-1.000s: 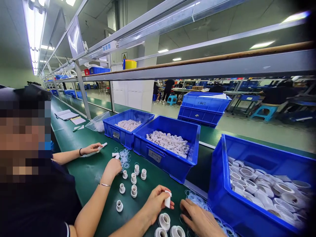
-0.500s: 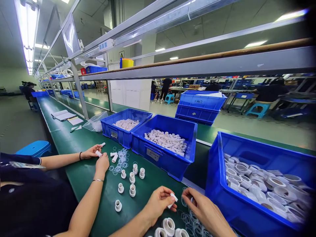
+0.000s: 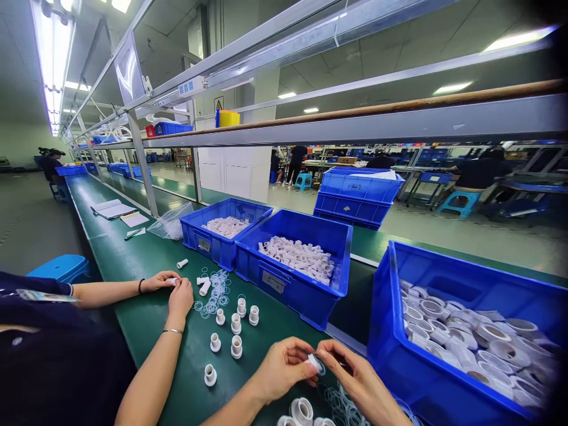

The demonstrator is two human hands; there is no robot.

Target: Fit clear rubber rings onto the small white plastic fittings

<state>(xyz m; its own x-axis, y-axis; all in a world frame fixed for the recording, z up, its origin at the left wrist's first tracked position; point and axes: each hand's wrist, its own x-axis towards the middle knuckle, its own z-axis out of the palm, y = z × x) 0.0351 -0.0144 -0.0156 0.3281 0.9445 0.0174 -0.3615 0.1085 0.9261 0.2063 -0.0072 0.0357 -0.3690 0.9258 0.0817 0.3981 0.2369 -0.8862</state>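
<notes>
My left hand (image 3: 283,365) pinches a small white plastic fitting (image 3: 315,362) over the green bench (image 3: 146,260). My right hand (image 3: 355,380) meets it from the right, its fingertips on the same fitting with a thin clear ring at its end. A heap of clear rings (image 3: 344,408) lies just under my right hand. Larger white threaded fittings (image 3: 302,409) stand below my left hand at the bottom edge.
A co-worker's two hands (image 3: 175,291) work to my left, beside standing white fittings (image 3: 236,324) and loose rings (image 3: 216,293). Three blue bins of white parts line the bench: far (image 3: 208,239), middle (image 3: 284,284), near right (image 3: 408,367). Stacked blue crates (image 3: 359,195) sit behind.
My right hand rose from the ring heap and closed on the fitting in my left hand. The co-worker leaned back out of view and drew both hands together.
</notes>
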